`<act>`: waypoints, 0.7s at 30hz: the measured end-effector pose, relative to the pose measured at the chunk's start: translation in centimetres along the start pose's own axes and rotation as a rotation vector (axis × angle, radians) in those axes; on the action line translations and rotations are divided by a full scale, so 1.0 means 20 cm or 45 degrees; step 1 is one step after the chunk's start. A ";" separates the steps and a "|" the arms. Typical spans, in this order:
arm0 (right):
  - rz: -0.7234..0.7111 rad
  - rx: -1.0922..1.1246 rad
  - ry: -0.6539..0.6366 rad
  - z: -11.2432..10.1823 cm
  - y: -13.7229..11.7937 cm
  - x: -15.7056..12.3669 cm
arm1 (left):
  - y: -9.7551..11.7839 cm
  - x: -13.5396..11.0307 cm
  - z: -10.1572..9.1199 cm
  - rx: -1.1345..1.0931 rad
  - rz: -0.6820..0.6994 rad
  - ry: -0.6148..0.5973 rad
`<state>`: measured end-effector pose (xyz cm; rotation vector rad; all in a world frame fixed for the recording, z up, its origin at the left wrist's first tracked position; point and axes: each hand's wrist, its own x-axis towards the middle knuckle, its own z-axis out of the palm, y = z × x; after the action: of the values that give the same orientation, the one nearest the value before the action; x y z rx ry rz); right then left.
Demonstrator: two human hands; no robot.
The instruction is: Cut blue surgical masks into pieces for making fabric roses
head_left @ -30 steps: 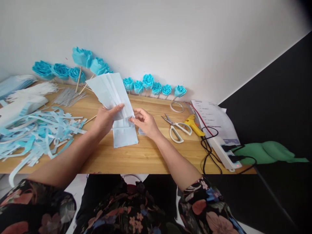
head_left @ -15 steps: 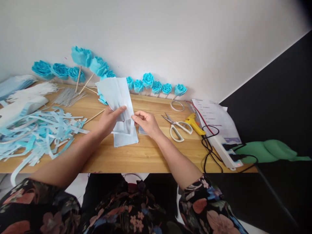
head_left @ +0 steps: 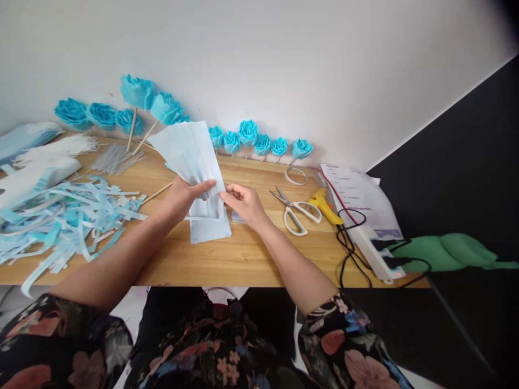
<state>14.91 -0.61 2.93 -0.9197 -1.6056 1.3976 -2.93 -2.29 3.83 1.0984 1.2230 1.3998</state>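
Note:
My left hand point(head_left: 188, 197) grips a pale blue pleated sheet point(head_left: 190, 148), like face-mask fabric, with the thumb across its front. The sheet fans out wider towards its top left. At the sheet's right edge, the thumb and fingers of my right hand point(head_left: 242, 202) are pinched together on a narrow pale strip point(head_left: 221, 212). Below those fingers the strip hangs down and bends off to the left. Another pale blue sheet point(head_left: 208, 231) lies on the wooden table point(head_left: 251, 259) under my hands, partly covered.
Cut strips point(head_left: 81, 216) pile up at left, near grey wires point(head_left: 115, 158) and stacked sheets point(head_left: 28, 140). Blue flowers point(head_left: 248, 132) on sticks line the wall. White-handled scissors point(head_left: 298, 209), a tape roll point(head_left: 295, 175), a yellow glue gun point(head_left: 325, 206) and a power strip point(head_left: 375, 254) sit right.
The sheet's upper part has tilted further left and spread a little. My left thumb has shifted slightly right, towards my right fingers, which keep their pinch.

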 end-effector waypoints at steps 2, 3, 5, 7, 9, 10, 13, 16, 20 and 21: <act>-0.003 -0.037 -0.008 0.00 0.01 0.00 | 0.00 0.00 0.00 -0.011 0.001 0.006; -0.010 -0.054 0.000 0.00 0.01 0.00 | 0.01 0.00 0.00 -0.016 -0.001 0.013; -0.028 -0.069 0.018 0.00 0.00 0.00 | 0.01 0.00 0.00 -0.020 0.000 0.023; -0.049 -0.065 0.026 0.00 0.00 0.01 | 0.02 0.00 0.00 -0.016 0.011 0.027; -0.067 -0.049 0.021 0.00 0.00 0.01 | 0.02 0.00 0.00 -0.010 0.026 0.030; -0.074 -0.043 0.019 0.00 0.00 0.01 | 0.02 0.00 0.00 -0.007 0.030 0.032; -0.078 -0.039 0.020 0.00 0.00 0.01 | 0.01 0.01 -0.01 0.014 0.015 0.025; -0.061 -0.041 0.018 0.00 0.02 0.01 | -0.01 0.02 -0.01 0.038 -0.011 -0.036; -0.037 -0.037 0.011 0.00 0.03 0.02 | 0.00 0.02 -0.01 0.060 -0.012 -0.139; -0.037 -0.041 0.011 -0.01 0.03 0.03 | 0.00 0.02 -0.01 0.066 -0.010 -0.149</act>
<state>14.81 -0.01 2.35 -0.9165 -1.6328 1.3498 -3.12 -1.99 3.91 1.1931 1.1834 1.2858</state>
